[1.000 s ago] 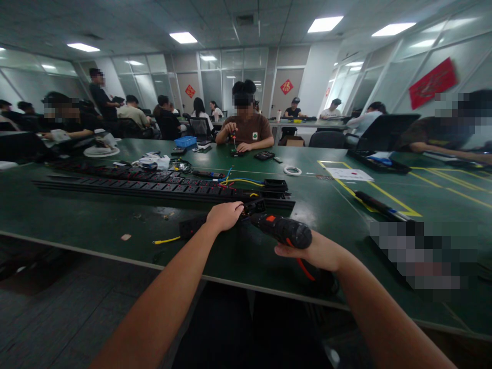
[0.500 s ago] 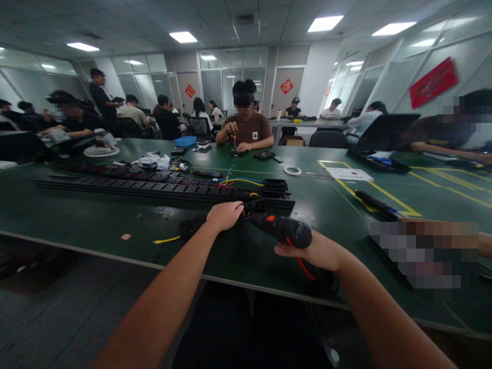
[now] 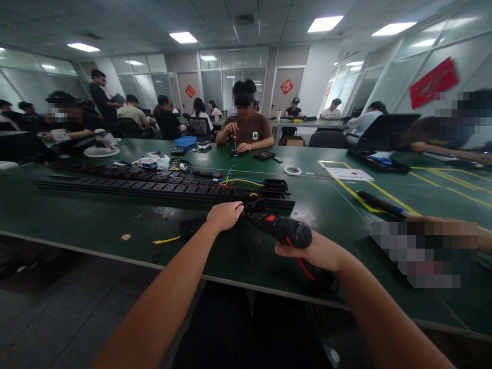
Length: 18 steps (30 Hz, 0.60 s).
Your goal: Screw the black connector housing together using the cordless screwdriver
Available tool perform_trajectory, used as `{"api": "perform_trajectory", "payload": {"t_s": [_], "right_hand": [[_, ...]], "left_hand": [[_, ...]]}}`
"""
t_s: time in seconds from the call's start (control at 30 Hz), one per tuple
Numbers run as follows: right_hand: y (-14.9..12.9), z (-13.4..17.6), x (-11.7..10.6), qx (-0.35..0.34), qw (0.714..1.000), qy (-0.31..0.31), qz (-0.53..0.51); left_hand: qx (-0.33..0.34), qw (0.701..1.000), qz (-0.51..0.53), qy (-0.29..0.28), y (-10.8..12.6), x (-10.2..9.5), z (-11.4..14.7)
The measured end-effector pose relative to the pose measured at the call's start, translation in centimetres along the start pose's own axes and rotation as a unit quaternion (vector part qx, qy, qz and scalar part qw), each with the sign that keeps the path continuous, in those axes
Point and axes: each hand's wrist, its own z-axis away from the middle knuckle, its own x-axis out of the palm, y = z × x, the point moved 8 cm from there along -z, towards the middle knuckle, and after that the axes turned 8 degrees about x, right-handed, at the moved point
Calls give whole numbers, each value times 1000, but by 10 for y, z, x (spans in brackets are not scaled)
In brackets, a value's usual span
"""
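My left hand (image 3: 225,216) is closed around a black plastic socket piece (image 3: 188,228), whose middle is hidden under the fingers. From its left end sticks a yellow wire (image 3: 166,240). Just past my fingertips is a black end housing (image 3: 254,206); whether it joins the socket piece I cannot tell. My right hand (image 3: 317,250) grips a black and orange cordless power screwdriver (image 3: 280,229) by its handle. Its nose points left at the housing beside my left fingertips, and the contact point is too dark to make out.
Behind my hands lie long black power strips (image 3: 154,189) with loose blue and yellow wires (image 3: 238,180). A tape roll (image 3: 292,170) and a blue basket (image 3: 185,141) are farther back. At right, a co-worker's hand (image 3: 442,225) holds a power screwdriver (image 3: 380,205); another person sits opposite.
My hands and the power screwdriver have hardly moved. At right, the co-worker's screwdriver has shifted slightly. The standing person at far left now holds a dark flat object more visibly.
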Motion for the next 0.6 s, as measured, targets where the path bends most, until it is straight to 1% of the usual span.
{"api": "perform_trajectory", "payload": {"t_s": [0.23, 0.4, 0.6], "right_hand": [[4, -3, 2, -1, 1000, -13, -5], [2, -1, 1, 0, 1000, 0, 4], [-1, 0, 0, -6, 1000, 1, 5]], "left_hand": [[1, 1000, -4, 1, 1, 0, 0], [-5, 1000, 0, 0, 1, -1, 1], [4, 1000, -2, 4, 2, -1, 1]]}}
